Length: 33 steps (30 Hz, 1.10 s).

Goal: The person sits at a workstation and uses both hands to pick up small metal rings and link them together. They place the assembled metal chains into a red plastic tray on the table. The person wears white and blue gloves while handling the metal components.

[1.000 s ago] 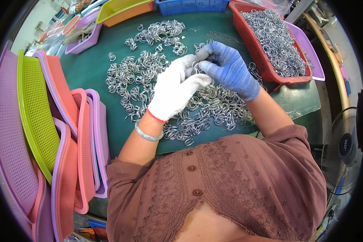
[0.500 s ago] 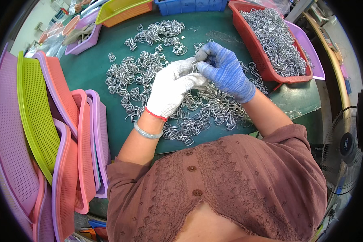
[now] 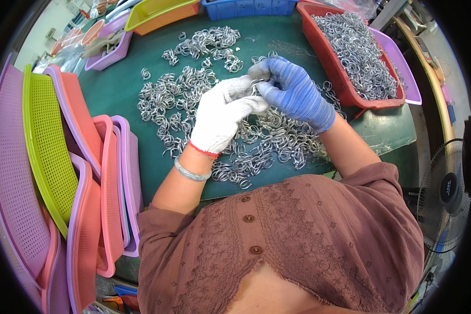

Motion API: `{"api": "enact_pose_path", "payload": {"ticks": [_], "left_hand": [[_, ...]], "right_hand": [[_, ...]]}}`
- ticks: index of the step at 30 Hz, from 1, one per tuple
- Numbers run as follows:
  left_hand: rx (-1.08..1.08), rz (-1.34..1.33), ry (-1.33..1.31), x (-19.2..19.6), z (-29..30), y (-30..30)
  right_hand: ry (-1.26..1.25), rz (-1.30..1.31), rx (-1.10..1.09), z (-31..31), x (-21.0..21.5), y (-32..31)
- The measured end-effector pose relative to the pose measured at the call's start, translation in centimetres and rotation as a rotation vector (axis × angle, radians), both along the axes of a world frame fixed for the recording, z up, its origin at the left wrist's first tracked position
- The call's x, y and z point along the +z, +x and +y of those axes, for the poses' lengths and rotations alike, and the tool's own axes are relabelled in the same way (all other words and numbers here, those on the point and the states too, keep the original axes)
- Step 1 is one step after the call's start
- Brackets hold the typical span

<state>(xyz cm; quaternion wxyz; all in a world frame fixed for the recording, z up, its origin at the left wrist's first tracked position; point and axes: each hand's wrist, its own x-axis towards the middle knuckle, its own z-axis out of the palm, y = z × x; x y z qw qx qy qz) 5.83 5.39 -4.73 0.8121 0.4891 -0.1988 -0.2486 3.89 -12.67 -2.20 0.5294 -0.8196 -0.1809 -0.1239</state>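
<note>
My left hand (image 3: 217, 112), in a white knit glove with a red cuff, is closed on a silvery coiled metal ring (image 3: 255, 87) between thumb and fingers. Meeting it from the right, my right hand (image 3: 298, 97) wears a blue glove with grey fingertips. Its thumb and index finger pinch at the same ring, which the gloves partly cover. Under and around both hands lies a loose pile of similar coiled rings (image 3: 282, 141). More form a heap to the left (image 3: 167, 97) and another at the far side (image 3: 209, 42).
A red bin (image 3: 329, 68) full of rings stands at the far right, beside a purple tray (image 3: 413, 91). Yellow (image 3: 159, 21) and blue bins (image 3: 248, 9) line the back of the green table (image 3: 115, 89). Stacked plastic baskets (image 3: 47, 141) crowd the left; a fan (image 3: 442, 196) stands right.
My right hand has turned slightly, its wrist shifting a little right and its fingertips a little left over the ring. My left hand has hardly moved.
</note>
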Motion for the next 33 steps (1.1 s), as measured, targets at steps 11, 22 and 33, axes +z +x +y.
{"api": "enact_pose_path", "payload": {"ticks": [11,22,33], "left_hand": [[0.045,-0.062,0.064,1.6,-0.6,-1.2],[0.024,-0.104,0.052,2.5,-0.8,-1.6],[0.071,-0.165,0.114,2.5,-0.9,-1.8]], "right_hand": [[0.152,0.233,0.049,-0.2,1.6,-1.1],[0.201,0.240,0.096,-0.7,0.8,-0.8],[0.135,0.128,0.126,-0.7,0.8,-1.0]]}}
